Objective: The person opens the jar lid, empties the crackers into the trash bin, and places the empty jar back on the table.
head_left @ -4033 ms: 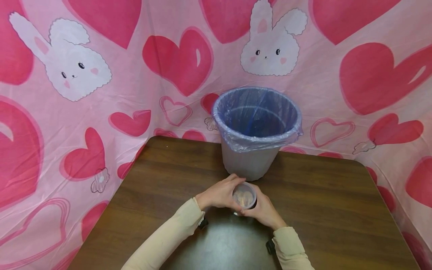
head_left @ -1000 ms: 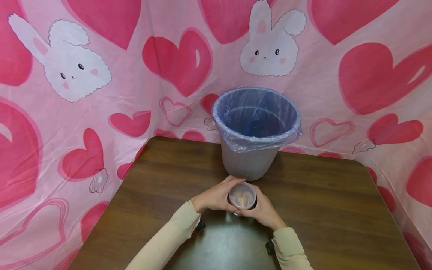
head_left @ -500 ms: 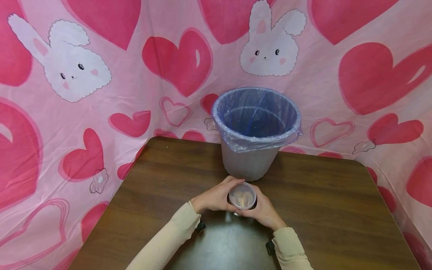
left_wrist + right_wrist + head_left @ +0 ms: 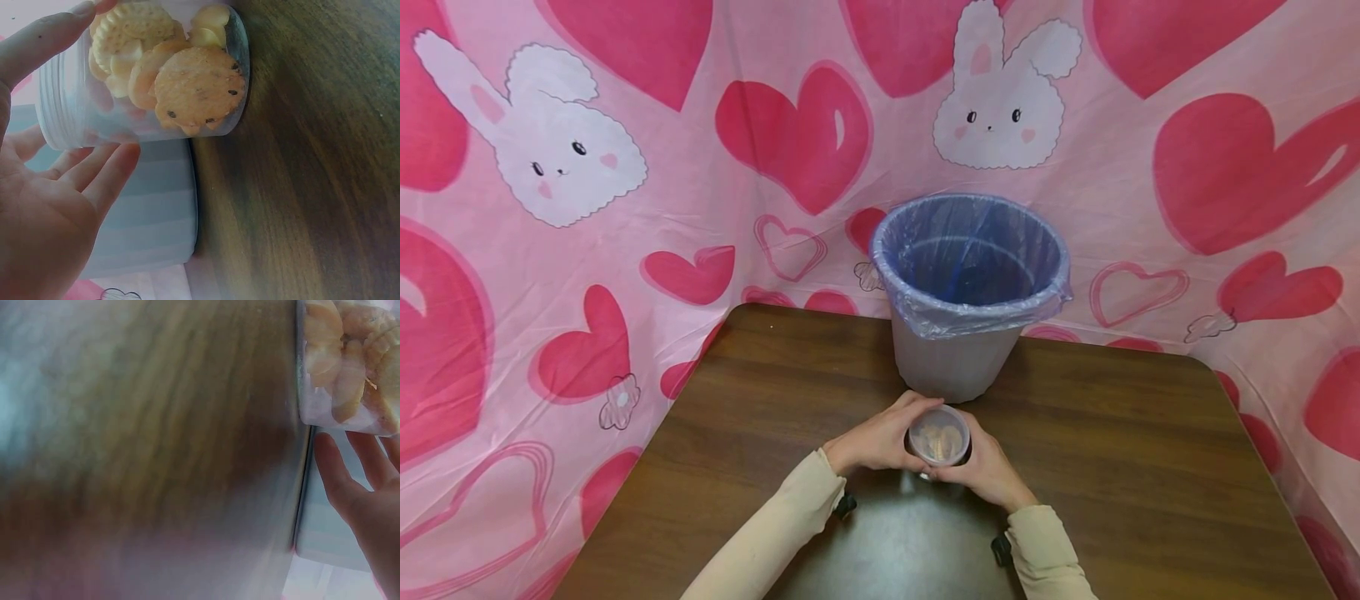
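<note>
A clear round plastic jar (image 4: pixel 939 435) stands at the middle of the table, its ridged, see-through upper part facing the head camera. Inside are several cookies (image 4: pixel 199 87), one scalloped and dotted with dark bits, others paler and ridged. My left hand (image 4: pixel 880 435) grips the jar from the left, thumb on the near side and fingers on the far side, up by the ridged top. From the right, my right hand (image 4: pixel 988 462) holds the jar's other side with curled fingers. The two thumbs come together at the near rim.
Right behind the jar stands a pale bin (image 4: pixel 953 362) with a translucent blue liner (image 4: pixel 981 312) folded over its rim. The dark wooden table (image 4: pixel 1120 467) spreads to both sides. A pink cloth (image 4: pixel 895 142) with hearts and rabbits hangs around the back and sides.
Compared with four seconds ago, my left hand and the jar's top have shifted slightly left. Over the last second both hands and the jar have stayed nearly still.
</note>
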Demonstrator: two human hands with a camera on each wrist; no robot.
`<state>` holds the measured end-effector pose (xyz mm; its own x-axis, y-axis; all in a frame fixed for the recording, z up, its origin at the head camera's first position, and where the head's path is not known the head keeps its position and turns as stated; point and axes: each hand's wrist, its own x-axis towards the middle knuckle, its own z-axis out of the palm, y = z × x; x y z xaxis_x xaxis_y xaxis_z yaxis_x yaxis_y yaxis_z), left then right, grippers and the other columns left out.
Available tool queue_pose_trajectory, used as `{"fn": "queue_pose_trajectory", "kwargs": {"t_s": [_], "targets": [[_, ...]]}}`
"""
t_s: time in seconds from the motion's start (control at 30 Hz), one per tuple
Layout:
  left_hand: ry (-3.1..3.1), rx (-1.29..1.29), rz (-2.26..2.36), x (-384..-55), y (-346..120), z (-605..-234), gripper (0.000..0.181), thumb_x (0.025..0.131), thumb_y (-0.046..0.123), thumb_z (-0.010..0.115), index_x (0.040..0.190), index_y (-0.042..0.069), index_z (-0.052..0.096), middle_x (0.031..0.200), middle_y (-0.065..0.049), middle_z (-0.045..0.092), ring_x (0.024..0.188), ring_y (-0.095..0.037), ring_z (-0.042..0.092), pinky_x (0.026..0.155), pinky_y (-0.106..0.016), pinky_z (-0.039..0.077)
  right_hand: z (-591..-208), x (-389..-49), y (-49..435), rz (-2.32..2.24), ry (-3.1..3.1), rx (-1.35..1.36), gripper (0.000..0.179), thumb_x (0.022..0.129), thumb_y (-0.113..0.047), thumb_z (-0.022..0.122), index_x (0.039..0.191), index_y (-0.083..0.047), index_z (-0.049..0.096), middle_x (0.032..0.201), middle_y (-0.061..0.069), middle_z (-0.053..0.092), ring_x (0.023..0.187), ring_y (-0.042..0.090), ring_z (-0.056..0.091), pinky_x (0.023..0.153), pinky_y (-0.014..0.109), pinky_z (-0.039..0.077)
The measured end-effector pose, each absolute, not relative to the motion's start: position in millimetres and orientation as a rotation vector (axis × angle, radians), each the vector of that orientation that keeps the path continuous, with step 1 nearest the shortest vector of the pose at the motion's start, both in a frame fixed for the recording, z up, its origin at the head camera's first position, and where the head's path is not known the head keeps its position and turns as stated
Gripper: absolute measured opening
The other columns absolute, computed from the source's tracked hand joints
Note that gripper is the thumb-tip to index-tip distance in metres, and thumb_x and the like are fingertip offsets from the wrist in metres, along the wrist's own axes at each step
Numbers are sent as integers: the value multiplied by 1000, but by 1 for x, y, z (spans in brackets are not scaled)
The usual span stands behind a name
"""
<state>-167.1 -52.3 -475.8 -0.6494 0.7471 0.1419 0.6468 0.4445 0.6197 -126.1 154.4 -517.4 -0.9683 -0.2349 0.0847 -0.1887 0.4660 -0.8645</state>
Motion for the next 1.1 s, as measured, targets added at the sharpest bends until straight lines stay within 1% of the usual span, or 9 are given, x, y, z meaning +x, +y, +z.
{"fn": "queue_pose_trajectory", "kwargs": {"t_s": [0.27,0.5,0.6,0.83,1.1], "targets": [[2510,1219,991,-166,-54,-475,92,62,34,80,138,17,31,121,-3,40,109,-10,42,94,-27,40,-517,-128,158,-1514,2649,-430,90,49,-51,81,127,-30,39,121,-8,52,107,9,49,90,40,39],[2491,1231,1011,-165,-54,-475,90,64,31,79,138,16,31,122,-6,41,110,-12,43,94,-27,39,-515,-129,163,-1540,2593,-474,91,51,-44,84,128,-31,38,122,-6,51,108,11,48,91,41,39],[2491,1246,1013,-165,-54,-475,89,65,31,79,138,16,31,122,-6,41,110,-12,43,94,-27,40,-512,-128,164,-1517,2587,-482,91,52,-42,84,129,-31,37,123,-7,50,109,10,47,92,39,39],[2496,1258,1018,-166,-53,-475,90,64,32,80,138,15,32,121,-5,41,109,-12,43,93,-26,40,-488,-121,160,-1564,2521,-502,88,56,-24,85,131,-18,39,124,7,50,110,22,48,91,42,38],[2506,1236,1004,-167,-52,-474,92,62,34,80,139,23,30,121,-2,41,109,-9,42,94,-25,39,-484,-122,160,-1547,2496,-505,89,57,-25,84,132,-17,38,125,5,49,111,20,48,92,36,38]]}}
